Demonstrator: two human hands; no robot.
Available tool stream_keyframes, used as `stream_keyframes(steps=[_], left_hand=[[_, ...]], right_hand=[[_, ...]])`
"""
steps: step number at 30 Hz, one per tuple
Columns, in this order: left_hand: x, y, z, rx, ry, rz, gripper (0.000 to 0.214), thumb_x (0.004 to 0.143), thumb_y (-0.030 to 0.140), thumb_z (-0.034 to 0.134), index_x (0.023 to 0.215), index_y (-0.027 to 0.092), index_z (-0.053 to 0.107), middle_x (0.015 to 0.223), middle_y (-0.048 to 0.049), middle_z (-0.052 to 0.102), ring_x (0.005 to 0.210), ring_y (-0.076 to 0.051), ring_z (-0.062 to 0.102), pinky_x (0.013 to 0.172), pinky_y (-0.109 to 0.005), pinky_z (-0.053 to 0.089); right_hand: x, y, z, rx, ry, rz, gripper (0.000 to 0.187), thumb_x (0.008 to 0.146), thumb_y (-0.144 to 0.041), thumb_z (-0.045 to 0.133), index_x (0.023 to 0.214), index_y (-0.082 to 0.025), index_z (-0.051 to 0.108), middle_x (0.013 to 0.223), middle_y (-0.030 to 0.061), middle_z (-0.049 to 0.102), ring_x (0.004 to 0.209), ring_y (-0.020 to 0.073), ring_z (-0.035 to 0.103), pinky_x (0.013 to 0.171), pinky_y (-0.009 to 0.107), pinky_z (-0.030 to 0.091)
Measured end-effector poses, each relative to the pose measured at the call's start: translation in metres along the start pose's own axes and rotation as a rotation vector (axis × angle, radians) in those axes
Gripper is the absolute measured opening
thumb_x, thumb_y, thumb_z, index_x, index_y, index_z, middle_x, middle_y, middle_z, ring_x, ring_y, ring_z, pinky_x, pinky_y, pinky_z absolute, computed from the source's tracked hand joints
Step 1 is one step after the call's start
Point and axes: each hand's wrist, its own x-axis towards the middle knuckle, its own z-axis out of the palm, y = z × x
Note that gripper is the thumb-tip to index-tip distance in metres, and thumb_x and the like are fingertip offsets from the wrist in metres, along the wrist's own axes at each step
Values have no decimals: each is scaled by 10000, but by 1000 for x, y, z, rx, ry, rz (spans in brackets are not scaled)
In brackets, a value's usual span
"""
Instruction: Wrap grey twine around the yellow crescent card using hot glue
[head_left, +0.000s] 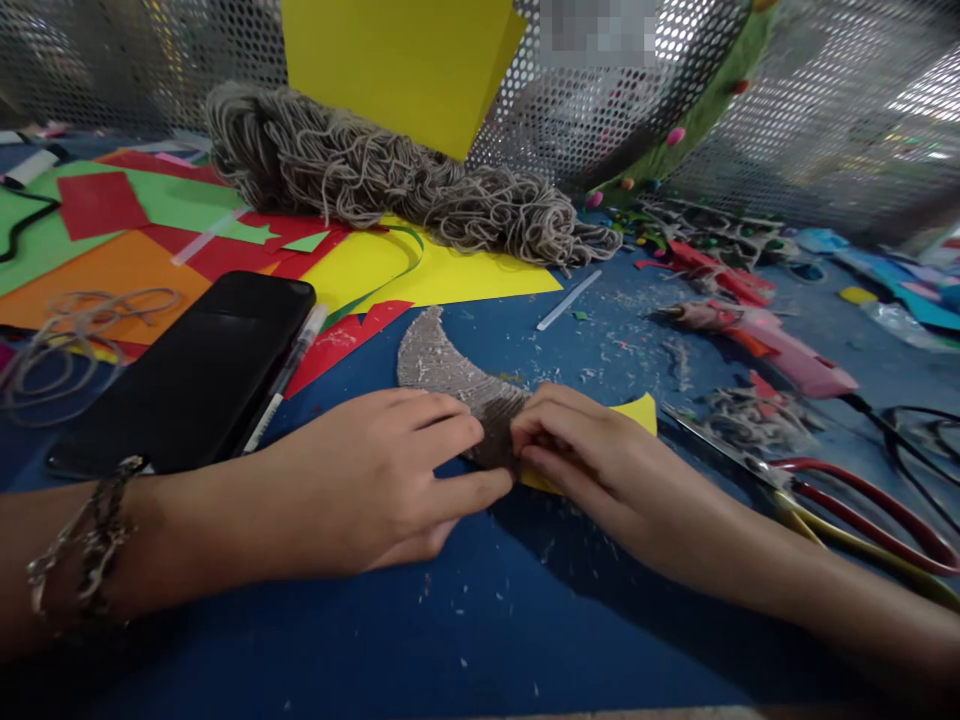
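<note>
A crescent-shaped yellow paper piece covered with grey yarn [435, 365] lies on the blue table [480, 620]. My left hand [382, 480] presses on its lower end with fingers together. Facing it, my right hand [577, 445] pinches the same end, and a bare yellow tip [637, 412] sticks out beside it. A bracelet [82, 550] is on my left wrist.
A black phone [195, 370] and a pen [289, 370] lie at left. A hank of grey yarn [390, 185] sits on coloured paper sheets [112, 240] behind. Scissors [840, 500] and a pink glue gun [765, 340] lie at right. A perforated metal wall [825, 100] closes the back.
</note>
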Motion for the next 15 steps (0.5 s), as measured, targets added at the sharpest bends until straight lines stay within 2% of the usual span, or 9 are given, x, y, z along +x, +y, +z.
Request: stream_keyframes(steps=[5,15], left_hand=[[-1,1,-1,4,-52,10,354,880,204,425,1224,188,506,1078,-129,581,1013,-297,530,815,-467,493],[2,2,1,20,-71,0,344,901,262,412,1223,215,524,1082,-95,573,985,-283,516,803,-454,478]], right_hand=[[0,3,2,8,5,-15,163,881,-110,374,764,-176,467,774,31,515,698,111,481,599,224,396],[-1,5,1,-68,-3,-58,190,860,-74,339,738,-183,435,750,24,498,687,113,467,604,233,400]])
